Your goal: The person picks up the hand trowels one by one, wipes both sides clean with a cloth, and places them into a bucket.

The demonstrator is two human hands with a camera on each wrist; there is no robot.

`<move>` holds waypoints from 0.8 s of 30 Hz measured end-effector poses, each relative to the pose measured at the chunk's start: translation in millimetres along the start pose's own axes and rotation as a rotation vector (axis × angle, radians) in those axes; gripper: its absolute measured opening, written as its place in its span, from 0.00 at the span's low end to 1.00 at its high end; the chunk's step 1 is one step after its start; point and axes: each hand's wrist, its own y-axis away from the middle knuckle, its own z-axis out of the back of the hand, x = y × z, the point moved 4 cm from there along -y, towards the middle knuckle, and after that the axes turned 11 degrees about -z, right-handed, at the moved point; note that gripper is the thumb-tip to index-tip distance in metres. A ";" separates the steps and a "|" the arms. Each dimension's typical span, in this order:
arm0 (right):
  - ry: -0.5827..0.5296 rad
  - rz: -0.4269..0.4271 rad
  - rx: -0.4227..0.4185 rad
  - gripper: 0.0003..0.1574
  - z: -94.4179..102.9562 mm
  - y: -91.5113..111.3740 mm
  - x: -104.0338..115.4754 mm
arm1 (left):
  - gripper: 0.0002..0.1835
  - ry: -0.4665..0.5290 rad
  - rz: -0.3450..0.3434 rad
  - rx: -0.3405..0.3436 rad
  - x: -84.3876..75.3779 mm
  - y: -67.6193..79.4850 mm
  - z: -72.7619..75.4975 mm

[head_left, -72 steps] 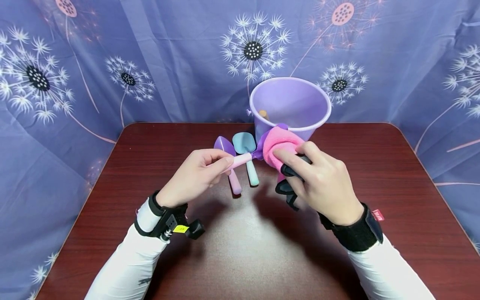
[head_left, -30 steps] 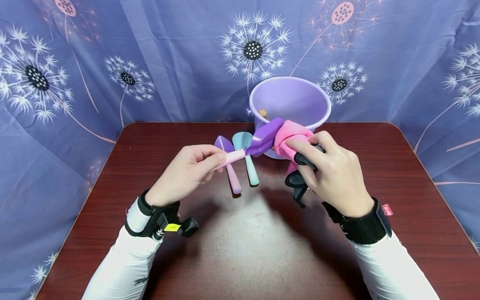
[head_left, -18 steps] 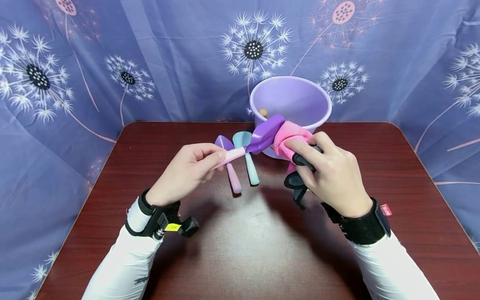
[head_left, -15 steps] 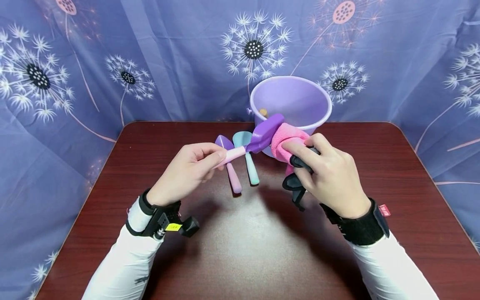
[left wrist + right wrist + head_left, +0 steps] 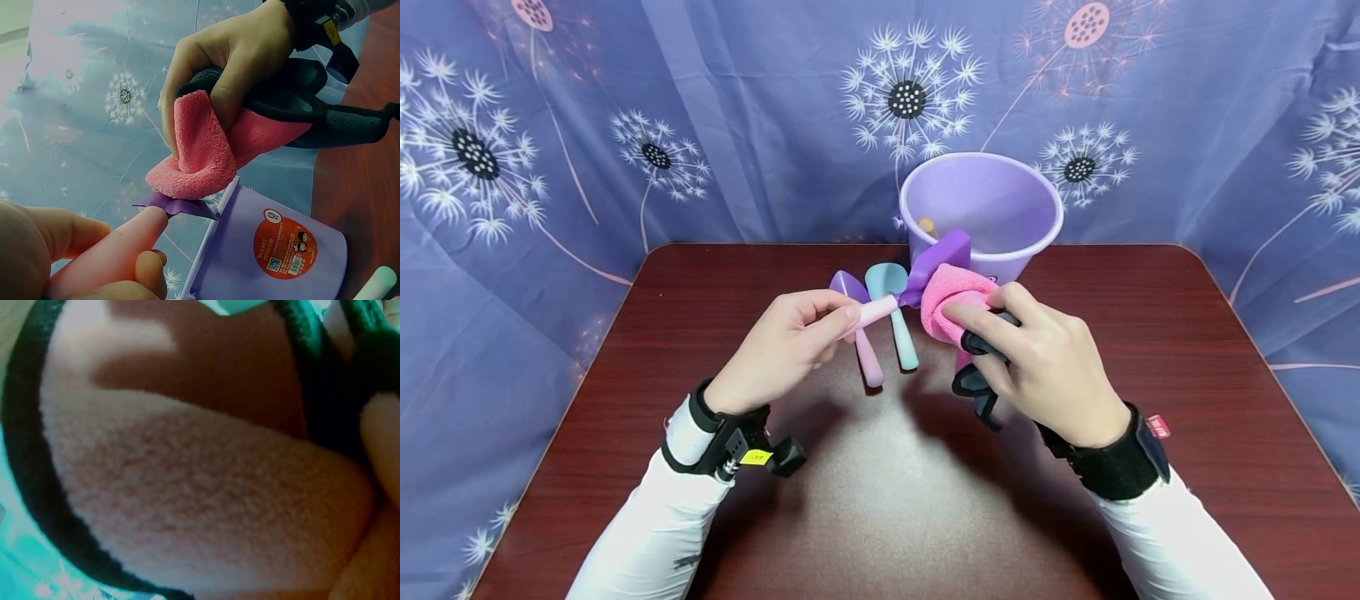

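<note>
Between thumb and fingers my left hand (image 5: pixel 786 346) grips the pink handle of a toy shovel (image 5: pixel 934 260), its purple blade pointing up and right. My right hand (image 5: pixel 1051 367) grips a bunched pink cloth (image 5: pixel 957 300) with black edging. In the head view the cloth covers the blade's lower right side. In the left wrist view the cloth (image 5: pixel 197 159) lies against the blade (image 5: pixel 178 205), hiding part of it. Cloth fills most of the right wrist view. Under the held shovel lie a purple toy trowel (image 5: pixel 870 362) with a pink handle and a teal toy shovel (image 5: pixel 889 282).
A lilac bucket (image 5: pixel 1036 243) stands upright at the table's back edge, just behind the blade and cloth. A tan round end (image 5: pixel 927 227) shows inside it. The dark red table (image 5: pixel 1195 350) meets a blue dandelion-print curtain (image 5: pixel 760 125).
My right hand slid the cloth right along the blade, then back left and down. The shovel's blade has tilted a little, and my left hand has shifted slightly right.
</note>
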 end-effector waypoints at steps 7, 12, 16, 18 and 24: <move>-0.017 0.029 0.019 0.22 -1.6 0.1 4.6 | 0.12 -0.006 -0.012 -0.003 1.1 -0.5 0.0; -0.033 0.045 0.043 0.23 -3.1 0.8 6.9 | 0.09 -0.005 -0.006 -0.003 0.9 0.6 1.4; -0.044 0.057 0.056 0.24 -3.8 1.5 7.7 | 0.09 -0.017 -0.008 -0.004 -1.5 0.9 2.7; -0.043 0.062 0.059 0.24 -4.1 1.6 7.7 | 0.10 -0.030 -0.007 -0.010 -2.9 1.2 3.7; -0.023 0.048 0.061 0.23 -4.7 1.7 3.6 | 0.11 -0.060 -0.004 -0.025 -5.6 1.7 6.6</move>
